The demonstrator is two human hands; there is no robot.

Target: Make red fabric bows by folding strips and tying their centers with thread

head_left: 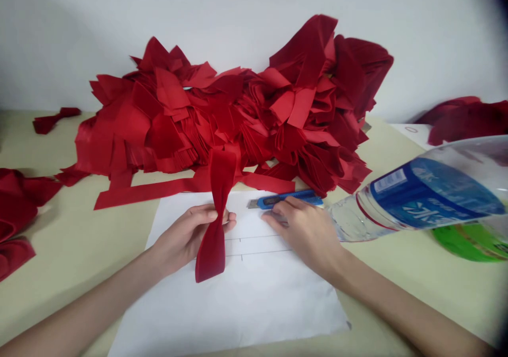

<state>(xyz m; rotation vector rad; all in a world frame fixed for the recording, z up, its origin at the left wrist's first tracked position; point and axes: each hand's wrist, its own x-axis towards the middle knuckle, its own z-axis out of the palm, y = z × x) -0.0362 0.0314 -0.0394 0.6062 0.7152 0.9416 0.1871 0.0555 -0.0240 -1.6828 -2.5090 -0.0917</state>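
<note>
- Your left hand (186, 238) is closed in a pinch on the middle of a red velvet strip (211, 256), so the strip gathers at your fingers and its two ends spread like a bow, one far and one near.
- The strip is held just above the white paper sheet (238, 299), near its middle. This cloth looks light and soft and will fold easily, so it is best to take hold at the gathered middle, not at the ends.
- Your right hand (304, 235) is on the blue utility knife (291, 199), at the far part of the sheet. The fingers curve over it, but perhaps they only rest there; I cannot tell if it is a real grip.
- The knife looks stiff, and its metal end points left.
- A big pile of red fabric pieces (238, 119) lies far, and a long red strip (146, 194) lies along the far edge of the sheet.
- On the right, a clear plastic water bottle (431, 193) with a blue label tilts above a green object (472, 243).
</note>
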